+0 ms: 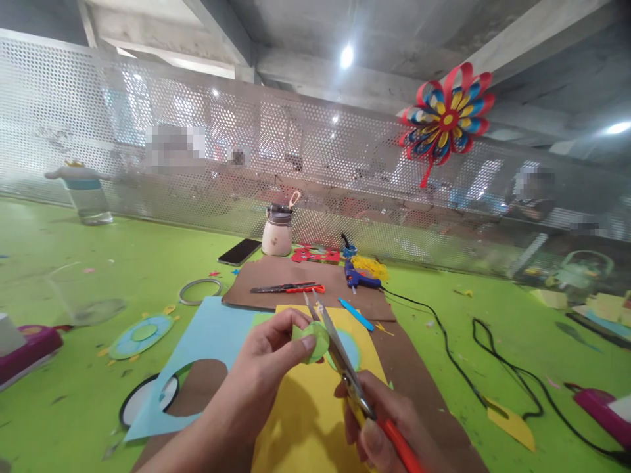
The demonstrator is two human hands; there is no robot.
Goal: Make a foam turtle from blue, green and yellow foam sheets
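Note:
My left hand pinches a small light-green paper disc between thumb and fingers, raised above the table. My right hand grips orange-handled scissors; the blades are open and point up and away, touching the disc's right edge. Under both hands lies a yellow sheet with a light-blue circle on it, partly hidden by the scissors. To the left lies a light-blue sheet with a round hole cut out.
A brown sheet carries a second pair of scissors, a blue glue gun with black cable, and a blue strip. Further off: phone, white jar, tape ring, paper rings, purple punches on the green table. A perforated screen stands behind.

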